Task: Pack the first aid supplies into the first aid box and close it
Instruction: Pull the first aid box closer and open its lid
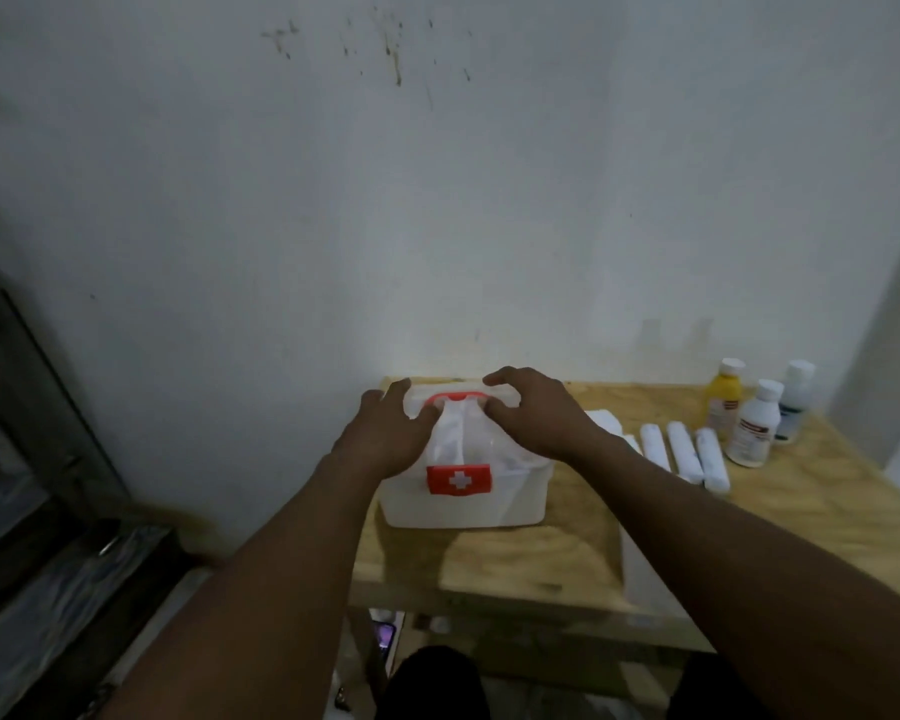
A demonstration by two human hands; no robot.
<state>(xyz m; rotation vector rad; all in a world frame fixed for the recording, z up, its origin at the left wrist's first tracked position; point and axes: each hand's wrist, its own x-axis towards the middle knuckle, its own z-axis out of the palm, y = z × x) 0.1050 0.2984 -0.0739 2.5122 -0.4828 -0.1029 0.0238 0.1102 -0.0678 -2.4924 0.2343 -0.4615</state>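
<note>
White cross (459,480) on red tag (437,481) of first aid box (463,507)

The shot is dim, with a grey-blue cast over the wall (437,200). The brightest patch is a pale glow low in the centre of the wall, just behind the first aid box (463,504). The wooden table (827,491) at lower right reads warmer, and a soft dark shadow lies on it in front of the box. The bottom edge and lower left sink to near black. Detail is soft throughout. The left hand (385,433) and right hand (536,413) have smeared outlines, and the labels on the bottles (754,423) are unreadable. Straight lines bow toward the left and right edges.
</note>
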